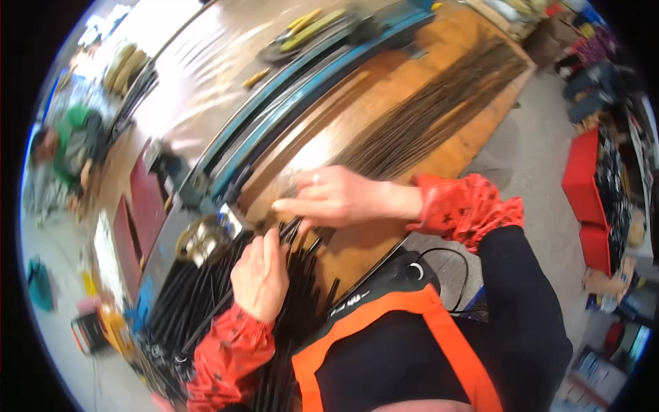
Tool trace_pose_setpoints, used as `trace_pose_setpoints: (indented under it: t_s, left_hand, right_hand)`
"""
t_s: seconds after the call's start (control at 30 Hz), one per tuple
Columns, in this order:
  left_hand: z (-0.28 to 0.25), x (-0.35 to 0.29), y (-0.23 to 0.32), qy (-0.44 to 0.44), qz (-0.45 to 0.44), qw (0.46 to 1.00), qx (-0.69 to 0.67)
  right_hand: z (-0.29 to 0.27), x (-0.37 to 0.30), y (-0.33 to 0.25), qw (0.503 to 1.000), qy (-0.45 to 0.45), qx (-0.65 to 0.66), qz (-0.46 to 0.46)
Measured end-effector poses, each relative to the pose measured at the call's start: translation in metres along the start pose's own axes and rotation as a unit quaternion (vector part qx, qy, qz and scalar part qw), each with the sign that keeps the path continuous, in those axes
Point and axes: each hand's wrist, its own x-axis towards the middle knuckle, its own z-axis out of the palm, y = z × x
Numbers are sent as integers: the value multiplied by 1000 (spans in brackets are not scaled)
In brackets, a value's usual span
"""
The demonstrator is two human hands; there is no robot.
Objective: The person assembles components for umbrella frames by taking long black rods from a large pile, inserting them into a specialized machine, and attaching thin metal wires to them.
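My left hand (261,276) is closed around a slim black tube (291,228) above a heap of black tubes (199,292) at the lower left. My right hand (333,197) is just beyond it, close to the end of that tube. Its index finger points left and the other fingers are bent in; whatever they pinch is too small or blurred to make out. Behind the right hand, a bundle of long thin brown rods (419,113) lies across the orange tabletop (371,257). Red patterned sleeve covers are on both my forearms.
A long blue metal rail (274,113) runs along the table's far side, ending near a machine with a round brass-coloured part (204,242). Yellow-handled tools (309,31) lie behind it. Red bins (585,182) stand at the right. A person in green (72,130) sits at the far left.
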Motion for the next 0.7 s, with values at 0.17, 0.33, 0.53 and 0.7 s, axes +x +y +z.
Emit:
trace_pose_setpoints:
  t_s: [0.17,0.33,0.53,0.7]
  left_hand:
    - [-67,39,-13,61,93,993,49]
    - [-61,109,-17,67,143,985,68]
    - [-40,150,3,29,212,976,31]
    - [-33,159,-17,68,170,983,14]
  right_hand:
    - [-74,-49,91,970,29,-135,199]
    - [-116,-27,97,968,-5,-71,242]
    - [-126,-27,108,978,22,-88,189]
    - [-140,-73,147,921,41,-192,336]
